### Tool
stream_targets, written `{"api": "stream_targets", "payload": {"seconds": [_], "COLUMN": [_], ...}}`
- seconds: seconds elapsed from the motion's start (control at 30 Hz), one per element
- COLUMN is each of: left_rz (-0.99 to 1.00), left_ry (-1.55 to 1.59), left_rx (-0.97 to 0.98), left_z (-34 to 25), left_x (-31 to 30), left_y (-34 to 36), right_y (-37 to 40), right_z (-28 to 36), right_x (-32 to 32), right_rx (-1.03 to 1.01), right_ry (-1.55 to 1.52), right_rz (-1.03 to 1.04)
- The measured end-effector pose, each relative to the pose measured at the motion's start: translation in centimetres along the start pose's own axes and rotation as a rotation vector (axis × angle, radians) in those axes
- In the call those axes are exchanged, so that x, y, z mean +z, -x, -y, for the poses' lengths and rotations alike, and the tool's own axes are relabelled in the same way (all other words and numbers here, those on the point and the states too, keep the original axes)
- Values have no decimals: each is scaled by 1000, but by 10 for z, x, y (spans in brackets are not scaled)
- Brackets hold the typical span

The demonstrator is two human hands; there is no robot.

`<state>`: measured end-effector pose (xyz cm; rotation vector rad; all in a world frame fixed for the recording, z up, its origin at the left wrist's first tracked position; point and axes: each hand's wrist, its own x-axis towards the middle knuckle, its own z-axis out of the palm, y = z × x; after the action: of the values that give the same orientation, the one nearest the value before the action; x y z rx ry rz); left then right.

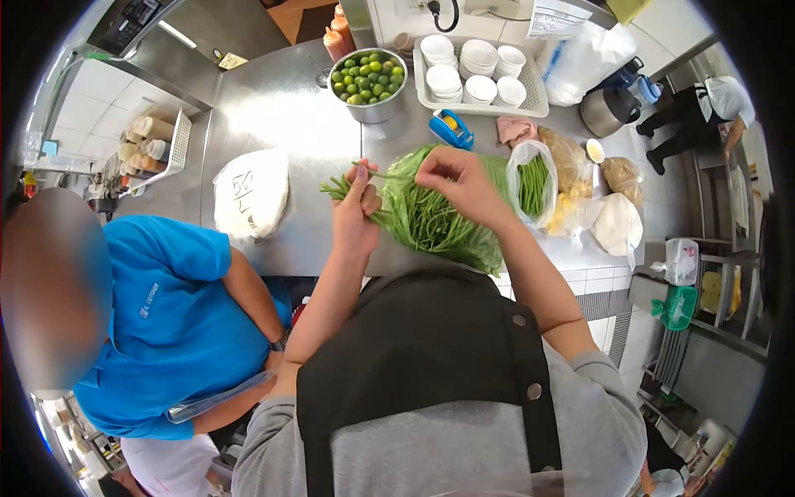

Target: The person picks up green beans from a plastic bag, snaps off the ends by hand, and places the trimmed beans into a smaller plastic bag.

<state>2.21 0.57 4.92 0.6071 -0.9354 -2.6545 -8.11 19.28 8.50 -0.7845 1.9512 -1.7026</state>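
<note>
My left hand [356, 207] is closed round a small bunch of green beans [335, 188], their ends sticking out to the left. Between that hand and my right hand [451, 178] runs a single bean [389, 174]; the fingertips of my right hand pinch its right end. Under and between both hands lies an open green plastic bag [489, 170] with a heap of green beans [435, 219] in it. Just right of it, a clear bag [534, 147] holds more green beans.
On the steel counter [281, 99] stand a bowl of limes [368, 79], a tray [538, 103] of white cups, a blue tape dispenser [451, 128] and a white wrapped bundle [251, 195]. Food bags lie right. A person in blue [166, 306] stands left; another person [720, 108] is far right.
</note>
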Motion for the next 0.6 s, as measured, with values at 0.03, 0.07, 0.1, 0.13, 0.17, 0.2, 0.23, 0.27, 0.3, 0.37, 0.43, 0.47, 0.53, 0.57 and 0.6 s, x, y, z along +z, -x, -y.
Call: {"api": "stream_targets", "payload": {"seconds": [0.03,0.07,0.1,0.13,0.17,0.2,0.23,0.27,0.3,0.37,0.43,0.47,0.53,0.57,0.6], "left_rz": [6,12,17,10,8,8,0,-6,-12,-26,-68,-82,-114,-127,-139], "left_ry": [11,22,34,122,206,290,309,325,342,314,242,191,91,73,53], "left_rx": [-17,-33,-46,-84,-127,-169,-178,-191,-210,-229,-232,-224,-203,-200,-197], "left_z": [0,2,4,6,10,14,14,12,7,3,1,2,6,10,12], "left_x": [3,9,11,9,6,2,-4,-14,-16,-20,-20,-20,-17,-15,-8], "left_y": [3,7,9,8,3,-1,-5,-9,-10,-7,-3,-1,3,6,10], "right_y": [-1,0,1,2,6,7,8,9,13,16,15,18,19,18,16], "right_z": [4,4,3,3,6,7,7,6,5,-10,-38,-52,-53,-52,-56], "right_x": [-1,-1,-1,-1,-7,-15,-23,-33,-45,-53,-57,-54,-46,-46,-44], "right_rx": [24,-18,-60,-99,-102,-109,-117,-128,-44,148,256,267,287,286,269], "right_ry": [-228,-441,-655,-869,-997,-1012,-1026,-1039,-833,-334,140,202,327,462,511], "right_rz": [45,63,81,107,134,178,218,255,229,205,204,208,223,264,220]}}
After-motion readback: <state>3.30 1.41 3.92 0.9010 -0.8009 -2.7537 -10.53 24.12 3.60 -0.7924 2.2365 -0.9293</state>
